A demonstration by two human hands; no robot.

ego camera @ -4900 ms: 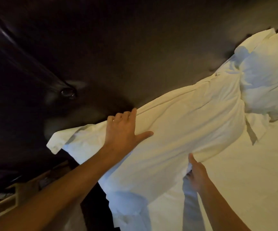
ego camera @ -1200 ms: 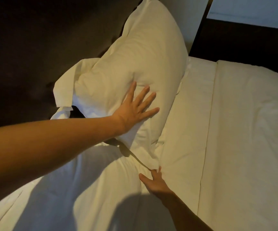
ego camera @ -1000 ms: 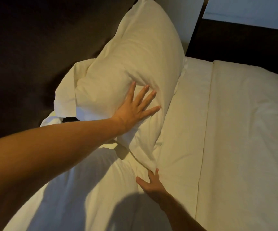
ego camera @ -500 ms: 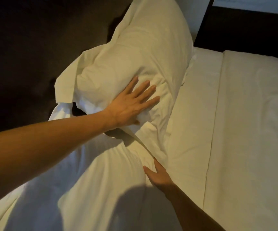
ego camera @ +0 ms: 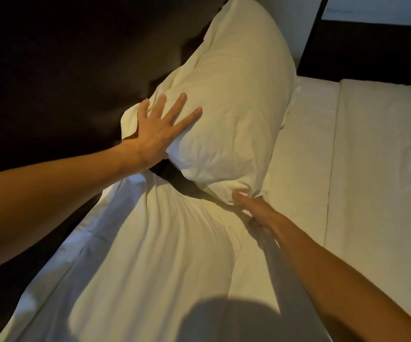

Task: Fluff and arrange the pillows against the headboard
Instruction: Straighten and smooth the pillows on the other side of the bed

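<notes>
Two hands on one pillow: left hand [ego camera: 159, 130] flat with fingers spread wide, palm pressed on the near upper corner of the far pillow [ego camera: 229, 104], just by its loose flap; right hand [ego camera: 253, 206] down at the near lower corner, fingers curled into the cloth and seemingly pinching a fold, though partly hidden by the bunched fabric and so not certain. Propped at a tilt against the dark headboard [ego camera: 64, 70], that pillow, with its near end overhanging a dark gap and its far end reaching up toward the pale wall strip. Closer in, stretched toward the camera, a second pillow [ego camera: 145, 255], lying along the headboard side of the bed [ego camera: 372, 169] and rumpled into long folds. Probably mid-adjustment: squaring the far pillow and seating it upright. Best done by keeping the spread palm as a steady brace, not a shove, while drawing the pinched corner gently down and toward the mattress to pull the case smooth. Worth tucking the loose flap behind afterwards. Too hard a tug at the corner and likely a collapsed filling or a pillow sliding off the headboard; too much palm pressure and a dent instead of loft. Then a light pat along the top edge, and closing the gap between both pillows.
</notes>
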